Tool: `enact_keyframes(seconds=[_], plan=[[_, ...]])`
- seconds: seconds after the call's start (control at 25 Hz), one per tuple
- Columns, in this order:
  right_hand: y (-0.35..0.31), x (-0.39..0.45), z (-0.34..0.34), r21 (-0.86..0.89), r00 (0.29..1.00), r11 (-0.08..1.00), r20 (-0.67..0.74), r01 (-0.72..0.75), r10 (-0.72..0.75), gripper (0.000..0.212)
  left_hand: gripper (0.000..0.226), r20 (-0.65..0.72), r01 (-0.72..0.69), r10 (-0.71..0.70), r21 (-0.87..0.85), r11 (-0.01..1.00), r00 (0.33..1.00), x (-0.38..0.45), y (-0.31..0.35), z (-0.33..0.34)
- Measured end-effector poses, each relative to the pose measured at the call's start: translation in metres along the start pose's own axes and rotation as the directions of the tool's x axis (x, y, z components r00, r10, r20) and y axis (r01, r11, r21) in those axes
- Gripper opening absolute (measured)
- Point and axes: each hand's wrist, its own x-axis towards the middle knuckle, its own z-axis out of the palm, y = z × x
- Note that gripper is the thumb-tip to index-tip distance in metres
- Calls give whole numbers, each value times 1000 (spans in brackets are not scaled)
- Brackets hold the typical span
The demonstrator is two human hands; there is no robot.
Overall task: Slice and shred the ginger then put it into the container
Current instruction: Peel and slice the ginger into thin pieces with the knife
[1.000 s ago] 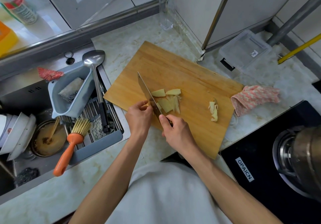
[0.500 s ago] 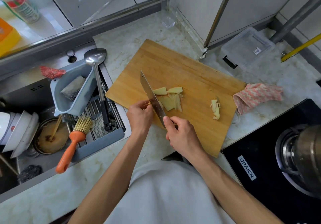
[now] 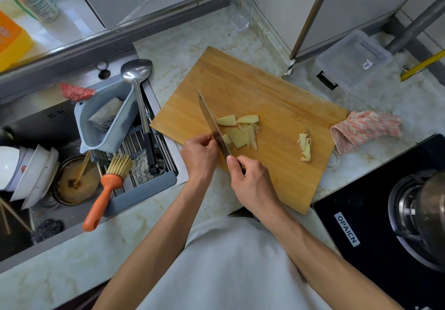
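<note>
Head view looks straight down on a rectangular wooden cutting board, warm grain running lengthwise, lying askew on the pale marbled countertop. Right hand is wrapped around the knife handle, which is almost wholly buried in the fist; only the long, narrow steel blade shows, edge down on the board near its left edge. Left hand sits tight against the blade's left face, fingers curled under and pinching a tiny nub of ginger, mostly hidden, hard to say how much is left. Just right of the blade lie the ginger slices, flat, pale yellow, irregular and overlapping, some already narrow slivers. Well apart from them, toward the board's right edge, sits a small heap of ginger scraps, lumpy and curled. Off the board's far right corner stands the clear plastic container, boxy with rounded corners, a small label on it. Pink woven cloth is crumpled on the counter at the board's right edge. Over in the sink, a steel ladle rests across a grey plastic strainer basket, beside an orange-handled brush.
</note>
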Motion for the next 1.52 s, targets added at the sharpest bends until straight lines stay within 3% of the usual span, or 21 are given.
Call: enact_keyframes(seconds=[0.64,1.04,1.52], plan=[[-4,11,5,29,1000,999,9,-14,14,49,22,7,26,-26,20,999,1000,0,1,0],[-7,0,8,-3,998,998,-21,-60,60,47,21,34,-31,30,38,999,999,-1,-6,5],[-3,8,12,7,999,999,-22,-38,38,46,23,7,25,-25,7,1000,1000,4,-11,7]])
